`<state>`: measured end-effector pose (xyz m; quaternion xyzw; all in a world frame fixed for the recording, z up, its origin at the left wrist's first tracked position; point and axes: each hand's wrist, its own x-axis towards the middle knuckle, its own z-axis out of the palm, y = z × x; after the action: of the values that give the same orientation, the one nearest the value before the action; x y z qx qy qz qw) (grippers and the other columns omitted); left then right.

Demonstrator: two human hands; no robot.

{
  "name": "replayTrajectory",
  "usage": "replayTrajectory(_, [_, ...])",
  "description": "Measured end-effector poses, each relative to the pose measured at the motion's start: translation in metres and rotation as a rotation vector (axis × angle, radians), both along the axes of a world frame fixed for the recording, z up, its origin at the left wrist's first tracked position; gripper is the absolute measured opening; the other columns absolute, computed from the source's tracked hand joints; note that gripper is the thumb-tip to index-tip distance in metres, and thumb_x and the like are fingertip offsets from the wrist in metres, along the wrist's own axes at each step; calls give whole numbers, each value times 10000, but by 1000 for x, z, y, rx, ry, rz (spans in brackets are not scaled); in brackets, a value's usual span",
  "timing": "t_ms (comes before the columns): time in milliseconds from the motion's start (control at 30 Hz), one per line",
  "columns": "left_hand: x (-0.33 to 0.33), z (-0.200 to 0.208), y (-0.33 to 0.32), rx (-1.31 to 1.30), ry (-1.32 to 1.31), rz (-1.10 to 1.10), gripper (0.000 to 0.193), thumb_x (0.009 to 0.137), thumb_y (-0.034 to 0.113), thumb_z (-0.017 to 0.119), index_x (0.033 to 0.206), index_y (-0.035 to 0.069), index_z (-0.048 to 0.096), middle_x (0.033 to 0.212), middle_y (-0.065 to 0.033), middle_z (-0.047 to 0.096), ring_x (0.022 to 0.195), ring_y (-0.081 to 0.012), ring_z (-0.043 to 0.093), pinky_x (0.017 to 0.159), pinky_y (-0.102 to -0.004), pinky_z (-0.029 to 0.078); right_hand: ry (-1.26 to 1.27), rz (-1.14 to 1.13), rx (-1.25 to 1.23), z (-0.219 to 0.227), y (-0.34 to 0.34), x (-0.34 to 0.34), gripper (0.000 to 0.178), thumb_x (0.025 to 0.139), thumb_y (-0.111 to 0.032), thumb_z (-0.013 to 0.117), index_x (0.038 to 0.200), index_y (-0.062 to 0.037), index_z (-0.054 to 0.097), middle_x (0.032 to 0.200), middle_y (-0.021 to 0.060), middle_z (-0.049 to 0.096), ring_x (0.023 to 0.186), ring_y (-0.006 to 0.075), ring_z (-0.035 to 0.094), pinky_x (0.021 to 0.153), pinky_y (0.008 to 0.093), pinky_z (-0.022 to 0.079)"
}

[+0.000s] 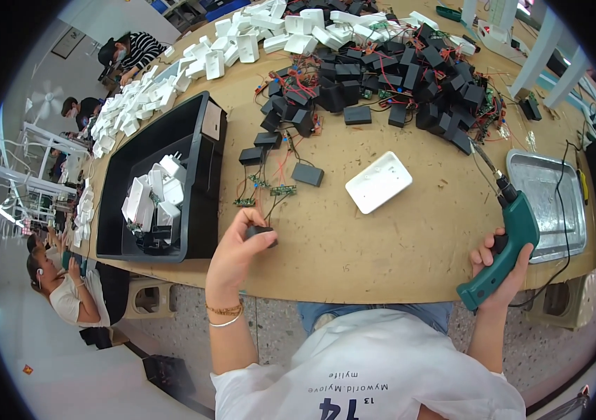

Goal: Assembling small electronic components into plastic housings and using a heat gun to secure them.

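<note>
My left hand is closed on a small black box near the table's front edge, with dark wires running from it to a green circuit board. My right hand grips the handle of a green soldering gun, its thin tip pointing up and away toward the heap of black boxes. Between the hands, a bit farther off, an open white plastic housing lies on the brown table top. Another black box rests just beyond my left hand.
A large pile of black boxes with red wires covers the far middle. White housings are heaped behind. At left stands a black bin with white parts; at right lies a metal tray under a cord. Several people sit at left.
</note>
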<state>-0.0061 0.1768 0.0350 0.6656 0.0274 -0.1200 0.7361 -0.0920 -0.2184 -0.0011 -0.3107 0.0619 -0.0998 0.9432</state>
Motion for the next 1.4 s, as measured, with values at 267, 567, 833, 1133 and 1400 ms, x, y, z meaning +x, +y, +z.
replayTrajectory(267, [7,-5,-13,872,-543,117,305,724,110,764,841,15,499,730,-54,517,662,-120,501,578,-246,440,4,8,-29,1,2,1,505,923,-511,453,1100,-38,473,892,84,525,648,124,436,649,280,373])
replayTrajectory(567, [42,10,-61,1261,-408,291,549,702,337,772,1030,-37,538,796,-128,588,774,-288,578,700,-382,469,7,-13,-43,1,0,0,501,927,-507,449,1103,-38,475,893,80,531,650,121,439,647,278,375])
replayTrajectory(833, [41,-11,-38,897,-335,15,549,674,30,664,1154,-71,417,1012,-199,537,947,-299,564,799,-361,467,22,-18,-2,2,3,0,508,926,-517,442,1092,-39,487,874,75,533,648,121,439,636,277,373])
replayTrajectory(1133, [23,-7,-56,1479,-358,154,394,792,209,645,1077,-26,509,1017,-156,554,938,-334,524,788,-407,436,26,-9,8,4,1,7,505,924,-520,443,1085,-44,493,856,67,530,639,122,443,635,274,374])
replayTrajectory(1400, [33,-31,-42,1298,-754,251,163,837,173,631,848,13,602,733,-115,590,710,-259,580,620,-376,456,168,-78,93,7,3,-2,543,891,-593,437,1047,-78,514,800,50,536,615,128,470,597,278,386])
